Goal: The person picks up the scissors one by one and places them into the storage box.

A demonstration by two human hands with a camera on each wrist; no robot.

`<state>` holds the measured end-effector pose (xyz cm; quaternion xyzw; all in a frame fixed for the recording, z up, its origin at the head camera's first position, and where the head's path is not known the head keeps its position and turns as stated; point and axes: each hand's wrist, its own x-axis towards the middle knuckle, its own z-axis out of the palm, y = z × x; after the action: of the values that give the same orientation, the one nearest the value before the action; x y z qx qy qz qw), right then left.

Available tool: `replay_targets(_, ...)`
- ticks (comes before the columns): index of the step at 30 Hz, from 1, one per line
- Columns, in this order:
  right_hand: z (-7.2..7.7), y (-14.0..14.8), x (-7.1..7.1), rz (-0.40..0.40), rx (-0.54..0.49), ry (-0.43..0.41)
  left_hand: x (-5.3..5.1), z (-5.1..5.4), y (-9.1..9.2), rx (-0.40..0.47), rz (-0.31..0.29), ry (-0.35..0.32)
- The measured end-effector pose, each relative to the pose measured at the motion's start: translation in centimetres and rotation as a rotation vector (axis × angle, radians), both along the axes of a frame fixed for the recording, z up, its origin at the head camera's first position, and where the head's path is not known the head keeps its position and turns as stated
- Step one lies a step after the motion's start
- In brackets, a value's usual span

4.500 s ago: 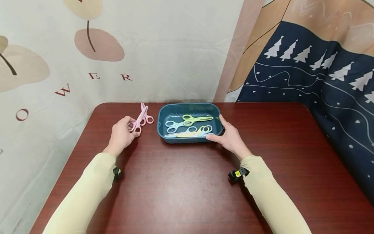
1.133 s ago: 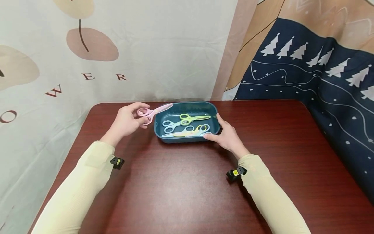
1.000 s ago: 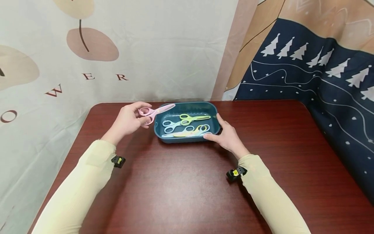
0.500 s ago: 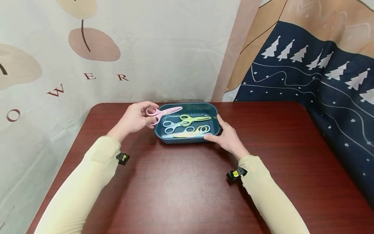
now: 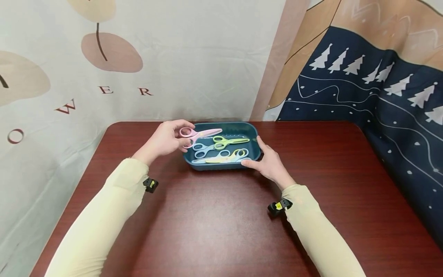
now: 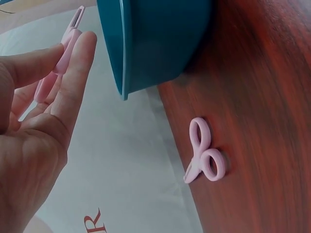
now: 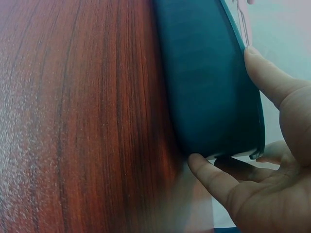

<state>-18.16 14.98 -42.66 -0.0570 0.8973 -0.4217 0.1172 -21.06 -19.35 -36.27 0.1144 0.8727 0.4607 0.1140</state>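
Note:
My left hand pinches pink scissors by the handles, their blades pointing right over the left part of a dark teal plastic box. In the left wrist view, thumb and fingertips press these scissors from both sides. A second pair of pink scissors lies on the table beside the box; my left hand hides it in the head view. My right hand grips the box's right end, thumb on the front rim, fingers along the side. Inside lie light blue scissors, green scissors and overlapping blue and yellow ones along the front.
The box stands near the far edge of a reddish-brown table. Directly behind it hangs a pale printed cloth, and a dark blue cloth with white trees hangs at the right. Both wrists wear small black cameras.
My left hand picked up one pair of pink scissors from the table and carried it right, over the box. In the last second it moved further right and slightly lower. My right hand stays on the box.

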Motion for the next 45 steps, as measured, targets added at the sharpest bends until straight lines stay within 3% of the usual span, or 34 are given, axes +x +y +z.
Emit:
replay_targets(19,-0.1,-0.1,0.0,-0.002,0.002,0.008,-0.7,0.0,1.8,0.016,-0.071,0.013)
replay_targets(26,-0.1,0.0,0.0,-0.003,0.001,0.0,-1.2,-0.2,2.7,0.022,-0.084,-0.015)
replay_targets(34,-0.2,0.0,0.0,0.004,0.013,0.023,-1.6,0.1,3.6,-0.058,-0.099,-0.009)
replay_targets(45,-0.1,-0.1,0.1,0.006,0.012,0.039,-2.3,0.0,4.3,-0.052,-0.145,-0.087)
